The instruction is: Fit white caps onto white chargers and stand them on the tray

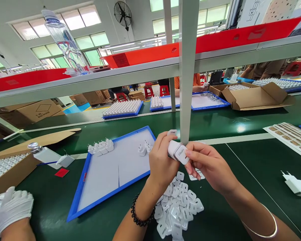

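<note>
- White adapter in front of you: your left hand is wrapped around it, with another small white piece tucked at the fingers.
- Your right hand pinches its printed end plate between thumb and fingers; you cannot tell from here whether that plate is fully seated.
- Judging by the layout, your batch is at an early stage: the blue-rimmed tray carries one cluster of white plugs at its far left corner and a few more plugs towards its right side.
- Plenty seems left for you, as a heap of loose white plates lies below your hands.
- Your surface is a dark green bench; one lone adapter lies at your right, and a co-worker's gloved hand rests at your far left.
- Above you runs a shelf with a red strip and a clear bottle; beyond are windows, a wall fan and other workers.
</note>
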The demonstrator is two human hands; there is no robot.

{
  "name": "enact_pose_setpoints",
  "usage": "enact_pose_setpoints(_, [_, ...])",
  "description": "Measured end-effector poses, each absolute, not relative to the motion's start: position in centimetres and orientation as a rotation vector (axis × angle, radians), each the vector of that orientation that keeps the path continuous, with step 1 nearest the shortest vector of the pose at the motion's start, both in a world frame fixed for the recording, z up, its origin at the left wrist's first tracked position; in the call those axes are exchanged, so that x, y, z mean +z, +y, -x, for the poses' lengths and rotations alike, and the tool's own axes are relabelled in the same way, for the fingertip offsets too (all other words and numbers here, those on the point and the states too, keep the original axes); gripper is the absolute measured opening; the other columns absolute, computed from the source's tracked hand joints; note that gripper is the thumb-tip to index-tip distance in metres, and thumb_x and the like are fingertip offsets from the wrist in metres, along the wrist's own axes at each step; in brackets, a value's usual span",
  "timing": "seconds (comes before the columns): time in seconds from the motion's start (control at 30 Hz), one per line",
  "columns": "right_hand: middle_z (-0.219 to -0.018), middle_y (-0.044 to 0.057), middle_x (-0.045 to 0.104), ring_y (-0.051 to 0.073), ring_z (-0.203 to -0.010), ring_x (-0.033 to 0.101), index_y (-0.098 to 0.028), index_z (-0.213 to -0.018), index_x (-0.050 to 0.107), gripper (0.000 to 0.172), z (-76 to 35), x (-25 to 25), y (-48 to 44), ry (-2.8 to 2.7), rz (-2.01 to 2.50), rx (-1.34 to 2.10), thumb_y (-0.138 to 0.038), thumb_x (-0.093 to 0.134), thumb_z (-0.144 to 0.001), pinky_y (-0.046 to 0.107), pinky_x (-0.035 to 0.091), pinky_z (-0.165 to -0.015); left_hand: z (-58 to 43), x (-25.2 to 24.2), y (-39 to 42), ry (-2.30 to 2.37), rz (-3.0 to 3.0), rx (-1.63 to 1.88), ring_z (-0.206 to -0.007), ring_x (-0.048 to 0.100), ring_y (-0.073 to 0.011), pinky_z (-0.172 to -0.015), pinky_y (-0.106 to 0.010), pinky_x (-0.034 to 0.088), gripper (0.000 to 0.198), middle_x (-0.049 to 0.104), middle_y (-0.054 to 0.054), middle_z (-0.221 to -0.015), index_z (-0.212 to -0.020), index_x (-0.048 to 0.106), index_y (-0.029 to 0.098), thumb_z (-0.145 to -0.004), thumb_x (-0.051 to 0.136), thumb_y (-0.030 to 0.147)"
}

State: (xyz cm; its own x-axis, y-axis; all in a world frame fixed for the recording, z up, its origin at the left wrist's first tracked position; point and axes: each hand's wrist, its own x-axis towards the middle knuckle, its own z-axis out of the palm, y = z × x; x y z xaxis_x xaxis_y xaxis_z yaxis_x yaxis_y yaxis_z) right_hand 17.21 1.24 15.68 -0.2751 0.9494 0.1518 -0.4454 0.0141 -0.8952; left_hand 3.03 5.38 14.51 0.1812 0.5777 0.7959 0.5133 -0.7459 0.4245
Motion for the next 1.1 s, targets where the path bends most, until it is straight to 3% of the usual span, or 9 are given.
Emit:
enact_pose_setpoints(0.87, [-0.053,0.0,0.064,0.009,-0.04,0.053,-0.018,-0.064,0.057,0.033,-17.09,15.32,1.57,-1.143,0.724,1.451,-0.04,0.068,-0.086,0.019,0.042,-0.038,-3.13,14.22,5.19,1.23,-2.416,1.594,-0.102,0.065,-0.022,-0.078,-0.031,0.054,0.022,0.065,-0.01,-0.111,-0.1,0.057,0.02,-0.08,0.059,0.012])
enact_pose_setpoints(1.1, [-0.04,-0.004,0.054,0.006,-0.035,0.04,-0.018,-0.058,0.053,0.039,-17.02,15.56,1.29,-1.205,0.874,1.286,-0.044,0.07,-0.083,0.019,0.029,-0.038,-3.27,14.22,5.28,1.247,-2.428,1.61,-0.101,0.065,-0.0223,-0.079,-0.031,0.053,0.018,0.065,-0.01,-0.11,-0.1,0.057,0.019,-0.083,0.059,0.014])
